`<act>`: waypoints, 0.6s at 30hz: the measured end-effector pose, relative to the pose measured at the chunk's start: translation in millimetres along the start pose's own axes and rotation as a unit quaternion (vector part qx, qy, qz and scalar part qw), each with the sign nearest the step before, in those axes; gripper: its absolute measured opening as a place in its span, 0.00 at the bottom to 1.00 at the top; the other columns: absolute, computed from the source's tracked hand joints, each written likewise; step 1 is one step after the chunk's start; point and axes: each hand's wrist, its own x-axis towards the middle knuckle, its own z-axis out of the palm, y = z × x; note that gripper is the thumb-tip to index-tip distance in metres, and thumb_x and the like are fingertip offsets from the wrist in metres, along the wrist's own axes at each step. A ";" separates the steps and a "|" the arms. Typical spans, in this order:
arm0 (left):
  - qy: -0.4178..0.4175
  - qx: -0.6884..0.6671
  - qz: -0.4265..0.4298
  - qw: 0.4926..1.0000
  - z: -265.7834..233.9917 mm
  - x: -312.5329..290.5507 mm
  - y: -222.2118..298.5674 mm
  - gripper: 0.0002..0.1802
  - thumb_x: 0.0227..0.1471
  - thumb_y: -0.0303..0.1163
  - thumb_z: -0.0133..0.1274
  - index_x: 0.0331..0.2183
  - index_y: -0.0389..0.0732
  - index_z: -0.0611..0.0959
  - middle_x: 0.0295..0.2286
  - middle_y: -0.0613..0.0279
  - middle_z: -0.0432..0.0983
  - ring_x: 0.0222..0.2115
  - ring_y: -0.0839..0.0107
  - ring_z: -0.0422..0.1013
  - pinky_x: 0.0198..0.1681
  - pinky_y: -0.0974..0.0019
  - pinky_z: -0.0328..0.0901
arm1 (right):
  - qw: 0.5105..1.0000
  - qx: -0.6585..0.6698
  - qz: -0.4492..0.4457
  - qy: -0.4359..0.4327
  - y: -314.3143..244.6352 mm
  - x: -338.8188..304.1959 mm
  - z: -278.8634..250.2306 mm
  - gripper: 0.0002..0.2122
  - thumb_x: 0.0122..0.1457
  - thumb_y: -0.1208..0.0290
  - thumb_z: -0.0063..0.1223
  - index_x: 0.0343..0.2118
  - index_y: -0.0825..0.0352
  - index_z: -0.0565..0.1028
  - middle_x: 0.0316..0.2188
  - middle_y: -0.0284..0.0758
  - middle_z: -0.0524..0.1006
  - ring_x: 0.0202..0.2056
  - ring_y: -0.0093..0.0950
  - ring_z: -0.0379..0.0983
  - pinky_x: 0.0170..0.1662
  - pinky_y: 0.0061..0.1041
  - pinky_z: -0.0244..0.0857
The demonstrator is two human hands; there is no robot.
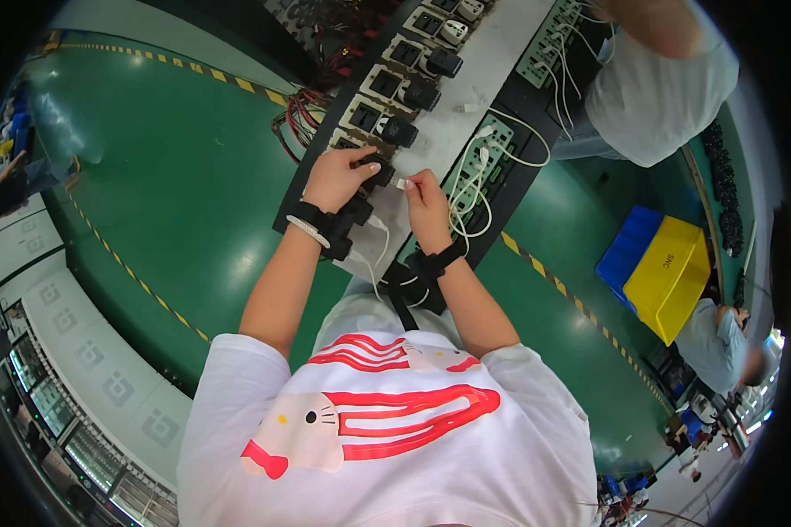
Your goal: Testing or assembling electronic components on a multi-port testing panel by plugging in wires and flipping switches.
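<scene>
My left hand [336, 177] closes its thumb and fingers on a black power adapter [380, 172] that sits in the row of sockets. Just to its right, my right hand [427, 209] pinches a white USB plug [402, 184] close to the adapter, seemingly apart from it. Further along the row stand more black adapters [399, 132], each by a socket [366, 115]. Nearer to me, another white plug [377, 222] with its cable is by the adapters below my left wrist. One loose white USB plug [466, 108] lies on the pale bench top [453, 126].
A green socket panel [499, 140] with tangled white cables [471, 206] runs along the bench's right side. Red and black wires [301, 119] hang at its left edge. Across the bench stands a person [650, 97]. Yellow and blue bins [668, 272] are at the right.
</scene>
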 end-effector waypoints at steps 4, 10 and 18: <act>0.017 0.017 0.018 1.000 2.0 -1.2 -0.2 0.20 0.47 0.37 0.58 0.44 0.43 0.80 0.23 0.51 0.77 0.23 0.67 0.72 0.32 0.67 0.66 | 1.000 -0.011 0.015 0.006 -7.7 -5.2 6.9 0.05 0.61 0.73 0.45 0.32 0.68 0.66 0.20 0.41 0.69 0.22 0.35 0.67 0.28 0.30 0.61; 0.004 0.002 0.015 1.000 -0.3 -3.4 4.5 0.21 0.46 0.39 0.58 0.44 0.42 0.81 0.26 0.47 0.77 0.27 0.57 0.73 0.34 0.62 0.66 | 0.982 0.101 0.108 0.117 0.2 -11.8 35.1 0.06 0.62 0.72 0.44 0.32 0.68 0.65 0.19 0.34 0.67 0.22 0.25 0.63 0.27 0.26 0.59; 0.007 0.040 0.028 0.999 1.0 1.1 0.7 0.20 0.48 0.36 0.57 0.45 0.43 0.80 0.20 0.53 0.75 0.21 0.66 0.71 0.30 0.67 0.66 | 0.991 -0.043 0.020 0.121 -22.7 -9.0 34.3 0.04 0.62 0.76 0.40 0.31 0.70 0.63 0.21 0.48 0.70 0.25 0.49 0.68 0.29 0.40 0.59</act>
